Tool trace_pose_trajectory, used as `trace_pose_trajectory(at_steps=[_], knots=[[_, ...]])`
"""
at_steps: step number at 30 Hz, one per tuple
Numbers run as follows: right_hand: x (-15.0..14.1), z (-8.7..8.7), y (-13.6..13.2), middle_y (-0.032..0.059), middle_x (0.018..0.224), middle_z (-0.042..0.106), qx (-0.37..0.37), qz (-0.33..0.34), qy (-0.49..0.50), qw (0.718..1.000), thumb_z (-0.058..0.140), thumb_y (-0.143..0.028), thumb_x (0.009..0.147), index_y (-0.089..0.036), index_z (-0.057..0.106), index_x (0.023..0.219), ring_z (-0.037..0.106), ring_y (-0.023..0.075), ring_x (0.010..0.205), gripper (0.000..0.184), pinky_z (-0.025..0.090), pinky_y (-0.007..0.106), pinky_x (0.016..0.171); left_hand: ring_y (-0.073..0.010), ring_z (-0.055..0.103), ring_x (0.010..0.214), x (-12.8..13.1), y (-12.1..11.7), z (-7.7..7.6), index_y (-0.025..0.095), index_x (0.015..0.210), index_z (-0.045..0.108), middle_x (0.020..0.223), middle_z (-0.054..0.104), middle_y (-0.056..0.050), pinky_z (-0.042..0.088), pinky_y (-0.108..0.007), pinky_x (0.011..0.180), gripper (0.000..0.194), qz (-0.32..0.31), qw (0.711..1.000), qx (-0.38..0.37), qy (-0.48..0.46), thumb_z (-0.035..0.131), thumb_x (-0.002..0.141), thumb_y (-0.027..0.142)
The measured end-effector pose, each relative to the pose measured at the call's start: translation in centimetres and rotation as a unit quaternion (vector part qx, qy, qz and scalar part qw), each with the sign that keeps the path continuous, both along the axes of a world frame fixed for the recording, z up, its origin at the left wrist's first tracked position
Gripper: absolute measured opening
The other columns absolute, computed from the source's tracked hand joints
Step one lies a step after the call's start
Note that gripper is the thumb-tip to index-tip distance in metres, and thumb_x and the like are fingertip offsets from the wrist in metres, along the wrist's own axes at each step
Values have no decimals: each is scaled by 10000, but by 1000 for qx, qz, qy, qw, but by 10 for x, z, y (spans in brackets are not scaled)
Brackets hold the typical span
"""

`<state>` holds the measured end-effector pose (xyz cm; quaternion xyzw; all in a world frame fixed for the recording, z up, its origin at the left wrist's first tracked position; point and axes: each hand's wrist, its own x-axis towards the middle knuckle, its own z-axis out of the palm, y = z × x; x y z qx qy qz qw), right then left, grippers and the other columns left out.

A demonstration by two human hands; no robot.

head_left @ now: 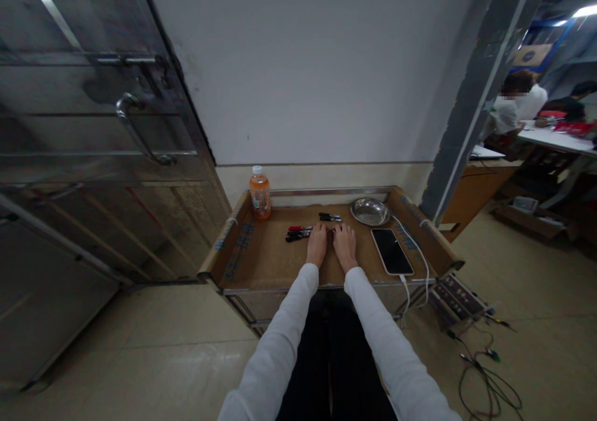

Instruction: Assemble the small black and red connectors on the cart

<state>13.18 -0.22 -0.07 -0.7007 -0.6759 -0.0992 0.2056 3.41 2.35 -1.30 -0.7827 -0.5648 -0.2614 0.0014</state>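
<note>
White sleeves (pixel 289 340) come up from the bottom edge, dark trousers between them, both arms reaching to a low cardboard-lined tray table (pixel 261 256). Left hand (pixel 317 244) lies flat, palm down, fingers spread loose, grasping nothing; its fingertips are just beside the pens. Right hand (pixel 345 245) is the same: flat, released, empty, touching the cardboard only, close beside the left. The pens (pixel 298 232), a small cluster of red-capped and black ones, lie just left of and beyond the left fingertips; two more dark pens (pixel 330 217) lie farther back, ahead of both hands. Judgement: hands look parked at rest, so any pick-up of a pen would best start from the left hand, sliding forward-left and pinching one barrel mid-length so the neighbours do not roll. Phone (pixel 392 251) lies face up right of the right hand, white cable (pixel 420 256) looping off the front edge; keep the wrist clear of it. Steel bowl (pixel 370 211) sits behind the phone, orange drink bottle (pixel 260 192) upright at the back left corner. Hard to tell: exact pen count, whether caps are on, any contact between fingertips and pens, bowl contents. Thumbs are not clearly visible. Other people far right at a white table are blurred and small.
</note>
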Motion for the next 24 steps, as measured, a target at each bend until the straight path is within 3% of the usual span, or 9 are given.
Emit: trace_pose_trajectory(at_steps=[8, 12, 18, 20, 24], knots=[[0, 1, 0, 130, 1087, 585, -7, 27, 0, 1000, 384, -130, 906, -155, 577, 1104, 501, 224, 995, 278, 340, 337, 846, -182, 570, 1032, 0, 1, 2, 123, 1061, 503, 1049, 603, -123, 451, -340, 922, 237, -19, 999, -10, -35, 340, 899, 62], [0, 3, -3, 119, 1073, 580, 4, -7, 0, 1000, 383, -143, 915, -180, 578, 1110, 496, 223, 989, 278, 332, 334, 831, -168, 582, 1058, 1, 0, 5, 129, 1174, 465, 1124, 609, -133, 452, -322, 929, 301, -50, 997, -15, -61, 325, 910, 90], [-1, 7, -10, 123, 1028, 578, 35, -65, 19, 997, 353, -194, 942, -183, 591, 1062, 486, 228, 969, 267, 318, 345, 819, -217, 345, 1358, 1, 4, 3, 166, 1372, 360, 1406, 454, -128, 295, -415, 1103, 462, -81, 997, -6, -7, 358, 909, 159], [0, 8, -13, 127, 1023, 577, 41, -78, 33, 996, 333, -216, 954, -182, 592, 1069, 487, 230, 960, 286, 316, 349, 816, -223, 322, 1370, 1, 4, 3, 170, 1377, 364, 1400, 462, -120, 277, -424, 1112, 473, -77, 997, -10, 5, 373, 904, 166], [1, 10, -17, 137, 1014, 578, 54, -86, 53, 993, 314, -232, 957, -177, 601, 1055, 488, 234, 946, 308, 317, 354, 808, -221, 431, 1277, 2, 0, 7, 168, 1332, 419, 1287, 541, -128, 324, -402, 1074, 445, -59, 998, 0, 12, 398, 888, 158]])
